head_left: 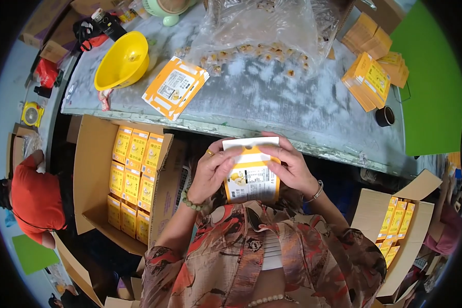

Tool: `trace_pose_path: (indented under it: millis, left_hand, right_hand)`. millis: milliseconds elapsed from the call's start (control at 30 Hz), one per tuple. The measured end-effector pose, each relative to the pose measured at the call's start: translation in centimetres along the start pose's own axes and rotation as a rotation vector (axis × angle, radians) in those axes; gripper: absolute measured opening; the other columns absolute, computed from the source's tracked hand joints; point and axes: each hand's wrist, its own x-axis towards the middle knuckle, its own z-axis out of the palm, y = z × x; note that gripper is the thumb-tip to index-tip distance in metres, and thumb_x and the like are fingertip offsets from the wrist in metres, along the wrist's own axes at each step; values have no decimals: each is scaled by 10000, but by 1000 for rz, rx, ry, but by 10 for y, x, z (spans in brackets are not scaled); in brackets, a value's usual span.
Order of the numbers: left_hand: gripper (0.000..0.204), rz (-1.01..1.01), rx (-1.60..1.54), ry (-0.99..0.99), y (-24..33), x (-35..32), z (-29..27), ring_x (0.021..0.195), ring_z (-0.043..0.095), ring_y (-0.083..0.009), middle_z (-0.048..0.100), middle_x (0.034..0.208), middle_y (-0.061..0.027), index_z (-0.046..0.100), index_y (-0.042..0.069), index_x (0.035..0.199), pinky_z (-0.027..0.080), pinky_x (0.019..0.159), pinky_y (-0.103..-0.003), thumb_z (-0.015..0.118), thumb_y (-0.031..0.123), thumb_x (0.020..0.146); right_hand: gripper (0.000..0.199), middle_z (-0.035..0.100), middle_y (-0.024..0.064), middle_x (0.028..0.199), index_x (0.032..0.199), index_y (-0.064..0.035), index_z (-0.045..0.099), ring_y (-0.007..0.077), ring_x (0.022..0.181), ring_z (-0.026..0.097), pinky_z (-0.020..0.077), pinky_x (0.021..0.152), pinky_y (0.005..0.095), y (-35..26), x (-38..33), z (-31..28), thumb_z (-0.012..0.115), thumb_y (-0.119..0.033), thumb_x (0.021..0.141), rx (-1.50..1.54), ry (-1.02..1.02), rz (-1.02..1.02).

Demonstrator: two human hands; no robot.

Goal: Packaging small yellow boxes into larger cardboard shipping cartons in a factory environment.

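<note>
Between my two hands, close to my chest, is a yellow and white printed paper box [255,179] with a white flap at its top end. My left hand [210,172] grips its left side, the thumb lying on the front face near the flap. On the opposite side my right hand [291,169] holds it the same way, thumb pressed on the front. The fingers behind the box are hidden. Beyond my hands, on the table [231,102], lies a stack of flat orange and white cartons [175,87]. Small wrapped pieces [262,51] are scattered by a clear plastic bag [262,23].
A yellow basin [122,60] sits at the table's left. Stacked orange cartons [367,79] and a dark cup [384,116] are at the right. Cardboard boxes with yellow packs stand to my left [90,169] and right [418,246]. A person in red [38,195] works far left.
</note>
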Motion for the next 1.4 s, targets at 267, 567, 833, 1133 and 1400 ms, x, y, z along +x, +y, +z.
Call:
trace_pose_path:
  millis: [267,567,833,1133,1400]
  left_hand:
    - [188,-173,-79,-131,-15,-20,4,804,494,-174,520,899,-110,582,-16,774,392,690,-263,554,167,745]
    - [500,-921,-687,-126,12,3,-34,572,574,-166,546,867,-125,392,13,1079,467,401,-204,265,435,843]
    - [230,-615,-1574,188,-11,-21,-46,893,533,-196,549,928,-119,497,18,953,446,777,-332,534,118,750]
    - [497,-269,-931,1355,-53,-168,-190,947,494,-257,481,1059,-105,307,119,1171,411,797,-450,544,62,738]
    - [583,-409,-676,1903,-183,-242,-259,858,481,-238,455,1040,-83,215,189,1192,423,593,-430,510,-13,732]
  right_hand:
    - [199,495,127,993,823,-23,561,208,948,488,393,749,269,9,-10,4,646,-48,644,45,-78,-3]
    - [584,512,131,1001,1064,34,421,191,878,514,417,718,288,-42,42,-14,714,-161,598,-173,53,-372]
    - [560,538,125,956,998,-88,460,306,810,550,435,712,378,-92,83,27,707,-313,547,-259,-316,-968]
    - [473,372,141,1185,1172,-21,365,232,1019,437,319,875,324,-29,132,54,518,-71,727,-273,-252,-404]
    - [344,441,96,1063,1086,5,442,159,889,501,413,757,257,63,107,43,512,-22,751,-168,-167,165]
